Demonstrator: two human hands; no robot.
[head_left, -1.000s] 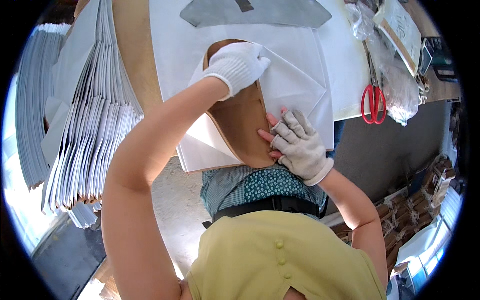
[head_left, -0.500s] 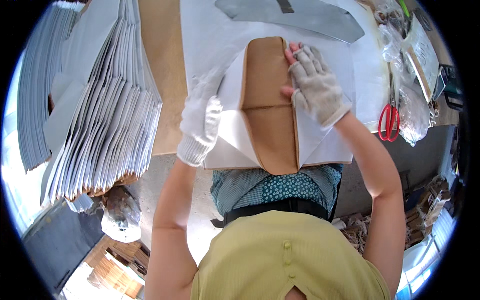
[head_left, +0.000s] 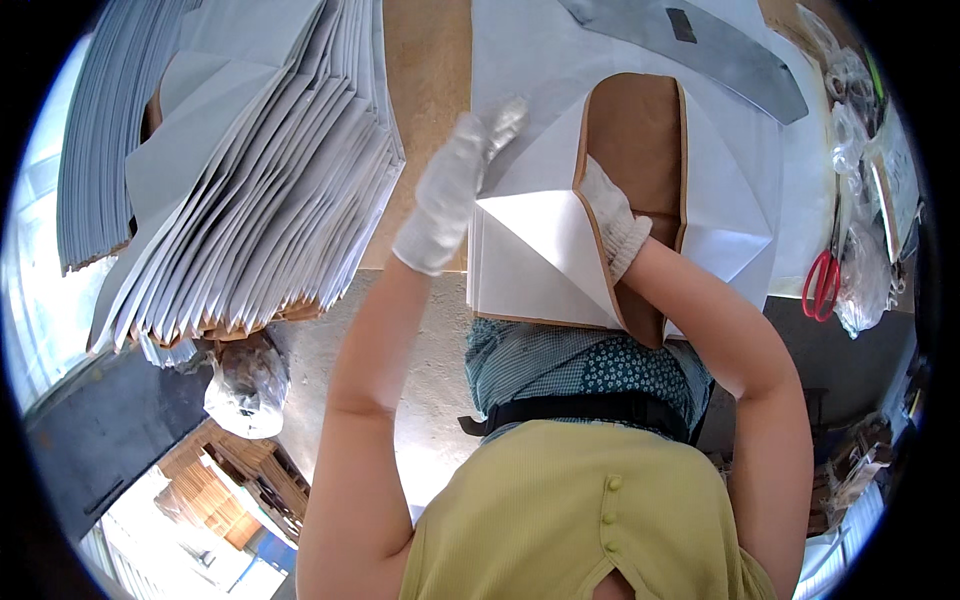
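Note:
A paper bag (head_left: 540, 240), white outside and brown inside, lies on the table in front of me with its end spread into a long opening. My right hand (head_left: 609, 215), in a white knit glove, reaches into that opening. Its fingers go under the bag's left fold and are hidden. Beside the bag's left edge is my left hand (head_left: 450, 190), also gloved, fingers stretched out and somewhat blurred, with nothing visible in it. Whether it touches the paper I cannot tell.
A thick stack of folded white paper bags (head_left: 270, 190) fans out at the left. A grey flat plate (head_left: 700, 50) lies at the far side. Red-handled scissors (head_left: 822, 285) and clear plastic bags (head_left: 862, 270) sit at the right edge.
My right hand has moved from the bag's right flap into the opening, toward its left side. My left hand stays by the left edge. The view has shifted, so things appear farther right.

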